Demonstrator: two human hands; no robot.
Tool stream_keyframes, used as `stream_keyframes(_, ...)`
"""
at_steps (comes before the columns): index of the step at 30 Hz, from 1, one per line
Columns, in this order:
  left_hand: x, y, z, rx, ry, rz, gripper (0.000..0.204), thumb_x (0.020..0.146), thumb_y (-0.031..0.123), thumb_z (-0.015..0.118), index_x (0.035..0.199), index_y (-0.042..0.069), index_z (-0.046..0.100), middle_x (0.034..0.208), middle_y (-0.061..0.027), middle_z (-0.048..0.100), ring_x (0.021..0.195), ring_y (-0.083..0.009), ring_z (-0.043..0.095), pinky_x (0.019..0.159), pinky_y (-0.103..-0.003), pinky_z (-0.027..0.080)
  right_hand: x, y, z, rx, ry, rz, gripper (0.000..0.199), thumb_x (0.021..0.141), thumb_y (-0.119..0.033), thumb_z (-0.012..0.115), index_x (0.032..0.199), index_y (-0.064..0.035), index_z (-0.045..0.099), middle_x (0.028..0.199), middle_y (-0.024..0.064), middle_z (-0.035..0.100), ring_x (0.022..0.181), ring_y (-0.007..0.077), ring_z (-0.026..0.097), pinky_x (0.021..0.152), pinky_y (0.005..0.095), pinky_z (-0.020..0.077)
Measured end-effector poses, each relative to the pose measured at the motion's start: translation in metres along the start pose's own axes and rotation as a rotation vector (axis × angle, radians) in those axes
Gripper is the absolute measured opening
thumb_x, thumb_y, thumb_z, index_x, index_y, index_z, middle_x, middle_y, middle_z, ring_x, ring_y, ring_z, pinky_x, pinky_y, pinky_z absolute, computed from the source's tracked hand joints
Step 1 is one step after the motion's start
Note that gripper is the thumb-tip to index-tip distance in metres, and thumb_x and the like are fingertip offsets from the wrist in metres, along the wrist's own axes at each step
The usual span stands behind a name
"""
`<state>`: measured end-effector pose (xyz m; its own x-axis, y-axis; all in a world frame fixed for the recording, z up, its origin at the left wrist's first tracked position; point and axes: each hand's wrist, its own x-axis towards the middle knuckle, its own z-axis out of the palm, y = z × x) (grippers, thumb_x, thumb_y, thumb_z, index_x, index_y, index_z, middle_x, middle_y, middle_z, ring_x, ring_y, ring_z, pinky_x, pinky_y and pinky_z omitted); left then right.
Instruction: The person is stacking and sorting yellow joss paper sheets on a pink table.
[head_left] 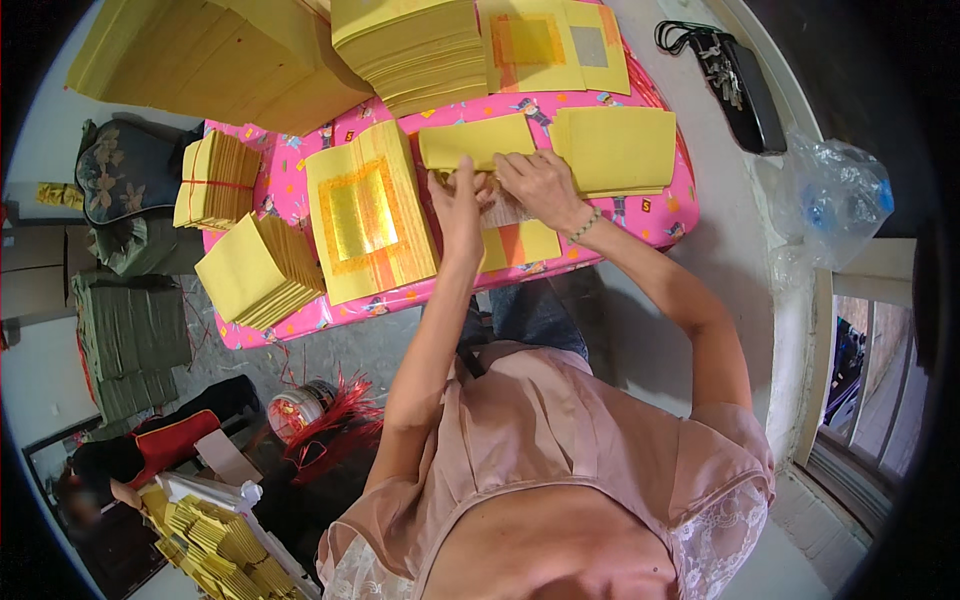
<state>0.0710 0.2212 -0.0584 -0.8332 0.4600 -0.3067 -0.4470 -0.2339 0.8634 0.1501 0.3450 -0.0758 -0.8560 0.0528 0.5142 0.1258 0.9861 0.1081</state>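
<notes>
A yellow paper sheet (478, 143) lies partly folded over in front of me, its far part doubled into a flap. My left hand (462, 212) is at the flap's near edge on the left, fingers bent against the paper. My right hand (540, 187), with a beaded bracelet at the wrist, curls its fingers over the same edge. Below them shows a lower part of yellow and orange paper (525, 244). To the right sits a pile of folded yellow papers (615, 150). Left of my hands stands a thick stack of yellow sheets with a gold foil square (362, 222).
Tall yellow paper stacks (410, 50) line the far side of the pink patterned table (325, 318). Tied bundles (215, 180) stand at its left. A black pouch with keys (735, 90) and a clear plastic bag (835, 195) lie right. Red strands (335, 425) hang over a tub below.
</notes>
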Motion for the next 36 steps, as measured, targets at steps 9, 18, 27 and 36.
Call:
stream_keyframes(9, -0.026, 0.022, 0.015, -0.146, 0.109, 0.265, 0.020, 0.096, 0.011, 0.053, 0.113, 0.001, 0.054, 0.103, -0.0081, 0.063, 0.083, -0.0174, 0.064, 0.070, -0.033, 0.058, 0.010, -0.009, -0.064, 0.264, 0.228, 0.203, 0.040, 0.086, -0.022, 0.066, 0.120, -0.0030, 0.059, 0.116, 0.0153, 0.058, 0.115, 0.0316, 0.054, 0.096, 0.0404, 0.0438)
stream_keyframes(18, -0.074, 0.028, 0.053, -0.174, -0.323, 0.158, 0.021, 0.093, 0.008, 0.058, 0.111, -0.001, 0.062, 0.100, -0.0057, 0.066, 0.082, -0.0097, 0.061, 0.071, -0.031, 0.057, -0.056, 0.044, -0.107, 1.092, 0.343, 0.824, 0.047, 0.096, -0.018, 0.059, 0.135, 0.0019, 0.044, 0.117, 0.0200, 0.061, 0.106, 0.0305, 0.061, 0.091, 0.0374, 0.0480)
stream_keyframes(27, 0.012, -0.033, 0.076, 0.741, -0.462, 0.196, 0.031, 0.080, 0.021, 0.073, 0.099, -0.003, 0.066, 0.072, -0.0084, 0.069, 0.061, -0.0122, 0.062, 0.057, -0.029, 0.048, -0.109, 0.118, -0.057, 0.462, 0.045, 0.899, 0.039, 0.093, -0.024, 0.061, 0.124, -0.0029, 0.051, 0.110, 0.0201, 0.066, 0.103, 0.0362, 0.064, 0.087, 0.0445, 0.0482)
stream_keyframes(36, 0.038, -0.060, 0.067, 0.799, -0.508, 0.099, 0.030, 0.075, 0.025, 0.079, 0.088, -0.001, 0.071, 0.075, -0.0100, 0.071, 0.066, -0.0170, 0.068, 0.061, -0.032, 0.052, -0.122, 0.126, -0.038, 0.564, 0.012, 0.914, 0.040, 0.091, -0.021, 0.061, 0.123, -0.0020, 0.048, 0.107, 0.0229, 0.065, 0.102, 0.0385, 0.063, 0.087, 0.0462, 0.0481)
